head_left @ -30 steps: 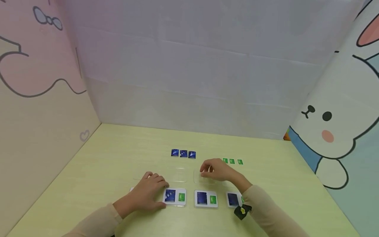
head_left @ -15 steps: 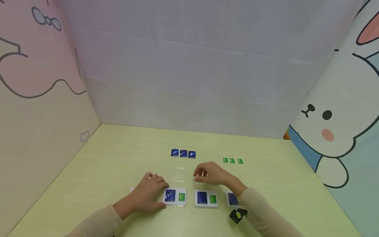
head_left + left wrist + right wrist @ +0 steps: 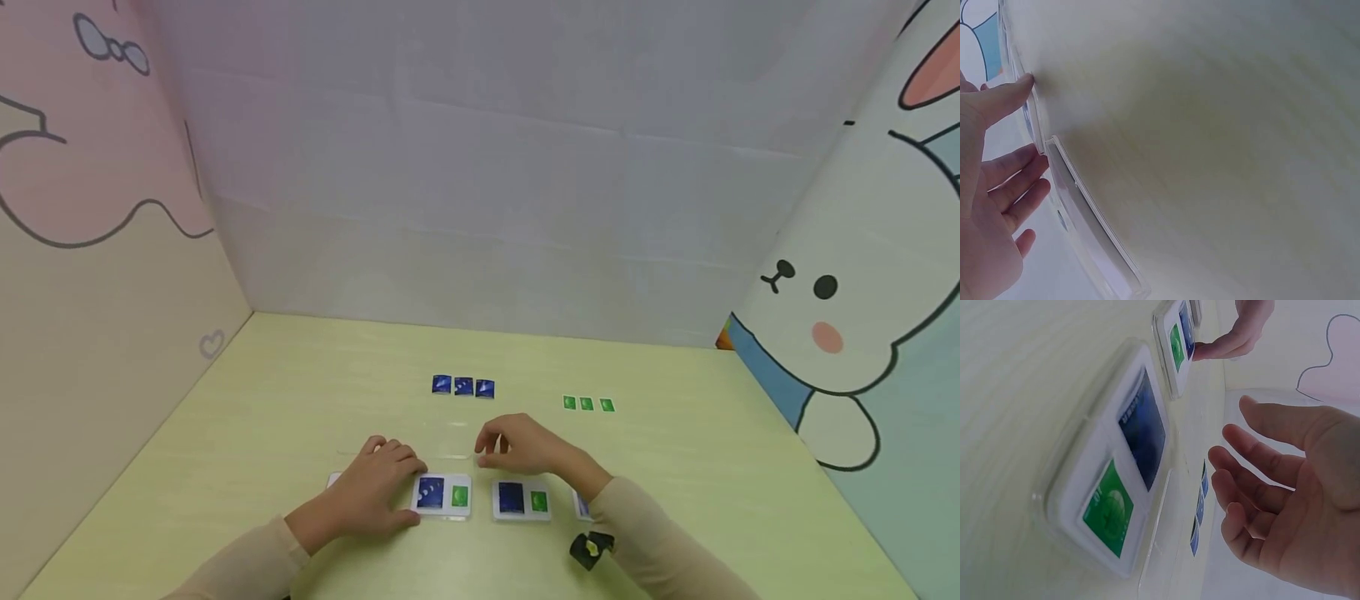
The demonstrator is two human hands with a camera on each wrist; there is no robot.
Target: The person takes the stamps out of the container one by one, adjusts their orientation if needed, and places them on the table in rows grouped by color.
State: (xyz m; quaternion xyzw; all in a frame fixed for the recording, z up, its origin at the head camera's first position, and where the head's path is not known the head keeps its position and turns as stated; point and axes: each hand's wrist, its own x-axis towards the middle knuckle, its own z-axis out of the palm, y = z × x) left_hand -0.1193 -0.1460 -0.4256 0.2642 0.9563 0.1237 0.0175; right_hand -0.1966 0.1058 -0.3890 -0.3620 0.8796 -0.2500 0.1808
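A flat white case [image 3: 441, 497] with a blue picture and a green picture lies on the table. My left hand [image 3: 371, 487] rests at its left end, thumb at the near corner and a fingertip at the far corner, fingers fairly straight. Part of another case [image 3: 1094, 231] shows under the left fingers. My right hand [image 3: 521, 444] hovers beyond the middle case [image 3: 521, 501]; its fingers [image 3: 1254, 481] are loosely bent with nothing visible between them. A thin clear plastic piece [image 3: 1159, 531] lies just behind that middle case.
Three small blue cards [image 3: 463, 387] lie in a row farther back, with three small green cards [image 3: 587, 404] to their right. Faint clear plastic pieces [image 3: 450, 457] lie beyond the left hand. Another case [image 3: 581, 505] is partly hidden by the right sleeve [image 3: 637, 525].
My right hand has moved left and slightly nearer, away from the green cards, its sleeve now covering more of the rightmost case. The left hand has stayed in place.
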